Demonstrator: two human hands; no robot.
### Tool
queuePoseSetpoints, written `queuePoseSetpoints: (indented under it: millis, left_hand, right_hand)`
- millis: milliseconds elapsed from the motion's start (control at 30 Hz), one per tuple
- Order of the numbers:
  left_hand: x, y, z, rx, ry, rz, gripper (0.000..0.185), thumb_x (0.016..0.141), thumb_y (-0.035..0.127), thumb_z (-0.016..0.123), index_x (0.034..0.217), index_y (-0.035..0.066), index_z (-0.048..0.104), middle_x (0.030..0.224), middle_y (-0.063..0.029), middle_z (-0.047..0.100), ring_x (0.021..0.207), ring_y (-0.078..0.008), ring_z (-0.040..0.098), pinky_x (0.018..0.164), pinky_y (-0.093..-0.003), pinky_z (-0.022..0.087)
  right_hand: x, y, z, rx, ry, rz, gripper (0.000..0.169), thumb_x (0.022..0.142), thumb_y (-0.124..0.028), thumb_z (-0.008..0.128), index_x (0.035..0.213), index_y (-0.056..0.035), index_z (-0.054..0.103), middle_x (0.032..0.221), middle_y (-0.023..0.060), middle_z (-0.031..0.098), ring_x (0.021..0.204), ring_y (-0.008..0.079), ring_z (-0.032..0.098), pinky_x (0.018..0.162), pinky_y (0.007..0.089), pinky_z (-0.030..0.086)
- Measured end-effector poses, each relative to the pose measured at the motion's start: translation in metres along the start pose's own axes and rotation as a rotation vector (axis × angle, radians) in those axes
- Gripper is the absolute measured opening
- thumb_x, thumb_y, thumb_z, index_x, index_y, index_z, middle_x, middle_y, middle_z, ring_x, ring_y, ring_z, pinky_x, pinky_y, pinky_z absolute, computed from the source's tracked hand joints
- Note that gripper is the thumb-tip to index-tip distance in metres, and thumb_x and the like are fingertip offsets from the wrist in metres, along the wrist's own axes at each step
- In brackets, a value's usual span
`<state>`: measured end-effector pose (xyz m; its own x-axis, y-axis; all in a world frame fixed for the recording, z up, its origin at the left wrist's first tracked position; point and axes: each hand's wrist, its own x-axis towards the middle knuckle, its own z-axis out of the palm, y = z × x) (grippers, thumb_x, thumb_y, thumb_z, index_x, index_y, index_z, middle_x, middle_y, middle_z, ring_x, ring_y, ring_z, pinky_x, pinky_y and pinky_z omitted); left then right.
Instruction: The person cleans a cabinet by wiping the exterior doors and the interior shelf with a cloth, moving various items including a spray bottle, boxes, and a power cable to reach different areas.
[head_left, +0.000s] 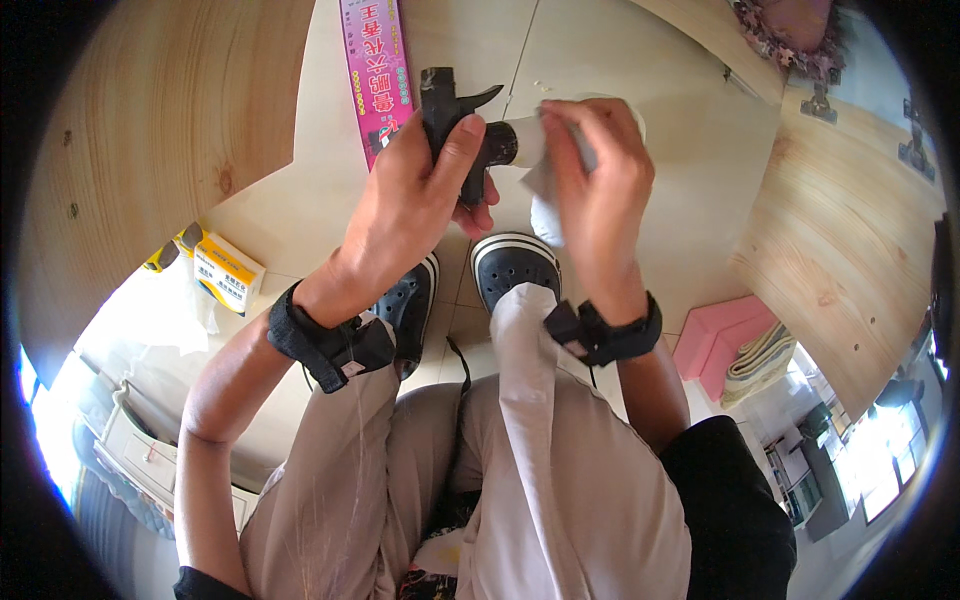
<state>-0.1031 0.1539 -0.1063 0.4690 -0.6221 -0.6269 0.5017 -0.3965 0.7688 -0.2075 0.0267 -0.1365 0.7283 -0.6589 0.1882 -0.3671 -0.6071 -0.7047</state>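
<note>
My left hand (409, 199) grips a black plastic part (442, 112) with a curved lever and a round collar, which looks like a trigger spray head. From its collar a pale, translucent piece (523, 141) extends right, toward my right hand. My right hand (604, 172), slightly blurred, pinches a grey cloth or sheet (541, 184) between thumb and fingers, close beside that pale piece. A whitish rounded thing (547, 223) shows below the sheet; what it is I cannot tell. Both wrists wear black straps with small boxes.
A long pink box (377, 67) with writing lies on the tiled floor behind my left hand. Wooden panels (187, 90) flank both sides. At left are a yellow and white carton (227, 274) and yellow-black sunglasses (174, 246); at right, a pink box (712, 330) beside a folded striped cloth (757, 364).
</note>
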Motion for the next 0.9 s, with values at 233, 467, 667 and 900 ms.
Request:
queuePoseSetpoints:
  millis: [233, 467, 667, 900]
  left_hand:
    - [0.007, 0.016, 0.005, 0.07, -0.019, -0.066, 0.042, 0.097, 0.035, 0.046, 0.091, -0.007, 0.05, 0.064, -0.0118, 0.06, 0.05, -0.0161, 0.06, 0.047, -0.0267, 0.05]
    - [0.005, 0.015, 0.002, 0.058, 0.001, -0.126, 0.044, 0.099, 0.039, 0.04, 0.09, -0.002, 0.051, 0.065, -0.012, 0.059, 0.046, -0.0168, 0.057, 0.042, -0.0266, 0.046]
    - [0.009, 0.015, 0.009, 0.053, -0.005, -0.049, 0.04, 0.098, 0.034, 0.044, 0.088, -0.004, 0.051, 0.06, -0.0103, 0.058, 0.044, -0.0145, 0.056, 0.042, -0.0263, 0.045]
    - [0.005, 0.011, 0.003, 0.107, -0.001, -0.049, 0.041, 0.097, 0.034, 0.045, 0.087, -0.006, 0.051, 0.059, -0.0107, 0.057, 0.043, -0.0139, 0.055, 0.041, -0.026, 0.045]
  right_hand:
    - [-0.002, -0.016, -0.008, 0.223, -0.044, -0.071, 0.014, 0.077, 0.0, 0.067, 0.09, -0.004, 0.064, 0.083, 0.0092, 0.059, 0.071, 0.027, 0.061, 0.063, 0.0334, 0.048]
    - [0.006, 0.01, -0.005, 0.134, -0.02, -0.025, 0.012, 0.078, -0.003, 0.066, 0.089, -0.0039, 0.064, 0.085, 0.0099, 0.06, 0.072, 0.0279, 0.061, 0.064, 0.0333, 0.048]
    - [0.004, -0.015, 0.004, 0.175, 0.004, -0.137, 0.012, 0.079, -0.005, 0.066, 0.089, -0.0053, 0.06, 0.085, 0.0095, 0.059, 0.07, 0.0287, 0.06, 0.059, 0.0348, 0.047]
    - [0.015, 0.008, 0.008, 0.206, 0.124, -0.01, 0.012, 0.082, -0.006, 0.065, 0.091, -0.0036, 0.057, 0.08, 0.0103, 0.06, 0.07, 0.0282, 0.06, 0.063, 0.0336, 0.047]
